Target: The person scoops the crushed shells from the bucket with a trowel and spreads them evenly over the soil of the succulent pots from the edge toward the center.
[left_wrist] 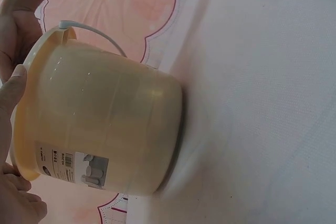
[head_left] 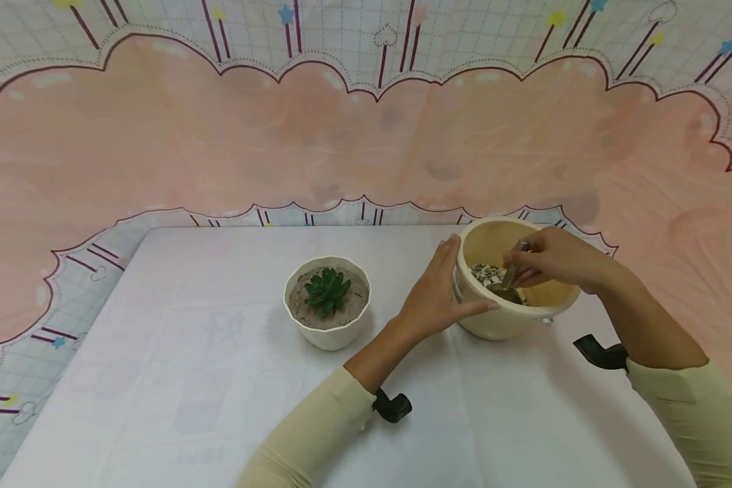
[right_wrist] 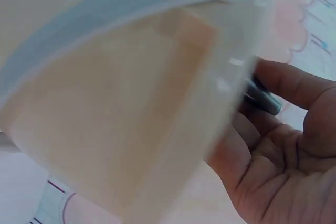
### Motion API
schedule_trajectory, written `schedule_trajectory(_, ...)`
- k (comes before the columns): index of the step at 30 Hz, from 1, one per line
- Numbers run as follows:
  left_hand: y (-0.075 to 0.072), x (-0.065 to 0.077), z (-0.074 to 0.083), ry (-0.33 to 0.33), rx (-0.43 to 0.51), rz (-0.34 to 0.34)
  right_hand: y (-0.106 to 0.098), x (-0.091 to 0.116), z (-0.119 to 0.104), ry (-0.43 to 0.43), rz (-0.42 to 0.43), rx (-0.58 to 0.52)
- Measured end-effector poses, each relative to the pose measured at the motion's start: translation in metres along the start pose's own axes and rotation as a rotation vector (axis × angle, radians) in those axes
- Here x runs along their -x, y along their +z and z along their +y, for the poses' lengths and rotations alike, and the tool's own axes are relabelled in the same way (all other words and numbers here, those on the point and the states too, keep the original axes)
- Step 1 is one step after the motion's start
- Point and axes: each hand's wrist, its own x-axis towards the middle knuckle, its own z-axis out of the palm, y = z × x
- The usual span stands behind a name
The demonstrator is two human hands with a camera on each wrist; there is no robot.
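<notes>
Left hand (head_left: 430,298), spread wide, grips cream plastic bucket (head_left: 493,322); right hand (head_left: 552,261) pinches metal spoon (head_left: 510,278) at pebble-like grains (head_left: 484,274). Step appears scooping; lifting would need spoon level.

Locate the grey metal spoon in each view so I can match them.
Head: spoon right of centre, dipped inside the round cream plastic bucket.
Left wrist: not visible.
Right wrist: right of centre, mid-height; only the handle end shows.
Shared landmark: the bucket, in all three.
</notes>
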Motion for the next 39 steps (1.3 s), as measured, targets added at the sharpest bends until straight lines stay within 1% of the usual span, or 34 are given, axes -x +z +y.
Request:
schedule_trajectory(2,0.0,0.0,0.0,0.001,0.006,0.001,-0.003,0.004,-0.003,-0.004,0.02,0.0)
schedule_trajectory(4,0.0,0.0,-0.001,0.005,0.01,0.005,-0.006,0.007,-0.007,-0.009,0.072,0.019)
schedule_trajectory(9,0.002,0.0,-0.002,0.025,0.008,0.018,-0.013,0.011,-0.01,-0.021,0.268,0.076)
schedule_trajectory(14,0.0,-0.001,-0.002,0.031,0.005,0.022,-0.016,0.01,-0.008,-0.049,0.461,0.068)
schedule_trajectory(17,-0.001,0.0,-0.002,0.022,0.004,0.014,-0.015,0.008,-0.006,-0.059,0.537,0.076)
schedule_trajectory(20,-0.002,0.0,-0.001,0.015,0.006,0.005,-0.014,0.006,-0.004,-0.046,0.604,0.112)
schedule_trajectory(23,-0.003,0.0,-0.001,0.008,0.012,-0.002,-0.01,0.003,-0.001,-0.03,0.655,0.156)
schedule_trajectory(28,-0.003,0.001,-0.001,0.0,0.018,0.003,0.0,-0.003,0.005,0.008,0.689,0.245)
schedule_trajectory(33,-0.002,0.001,-0.002,0.001,0.023,0.007,0.01,-0.008,0.011,0.024,0.68,0.293)
schedule_trajectory(36,-0.002,0.001,-0.002,-0.001,0.024,0.007,0.015,-0.01,0.015,0.011,0.673,0.306)
schedule_trajectory(39,-0.002,0.001,-0.002,0.002,0.022,0.008,0.019,-0.012,0.019,-0.013,0.683,0.313)
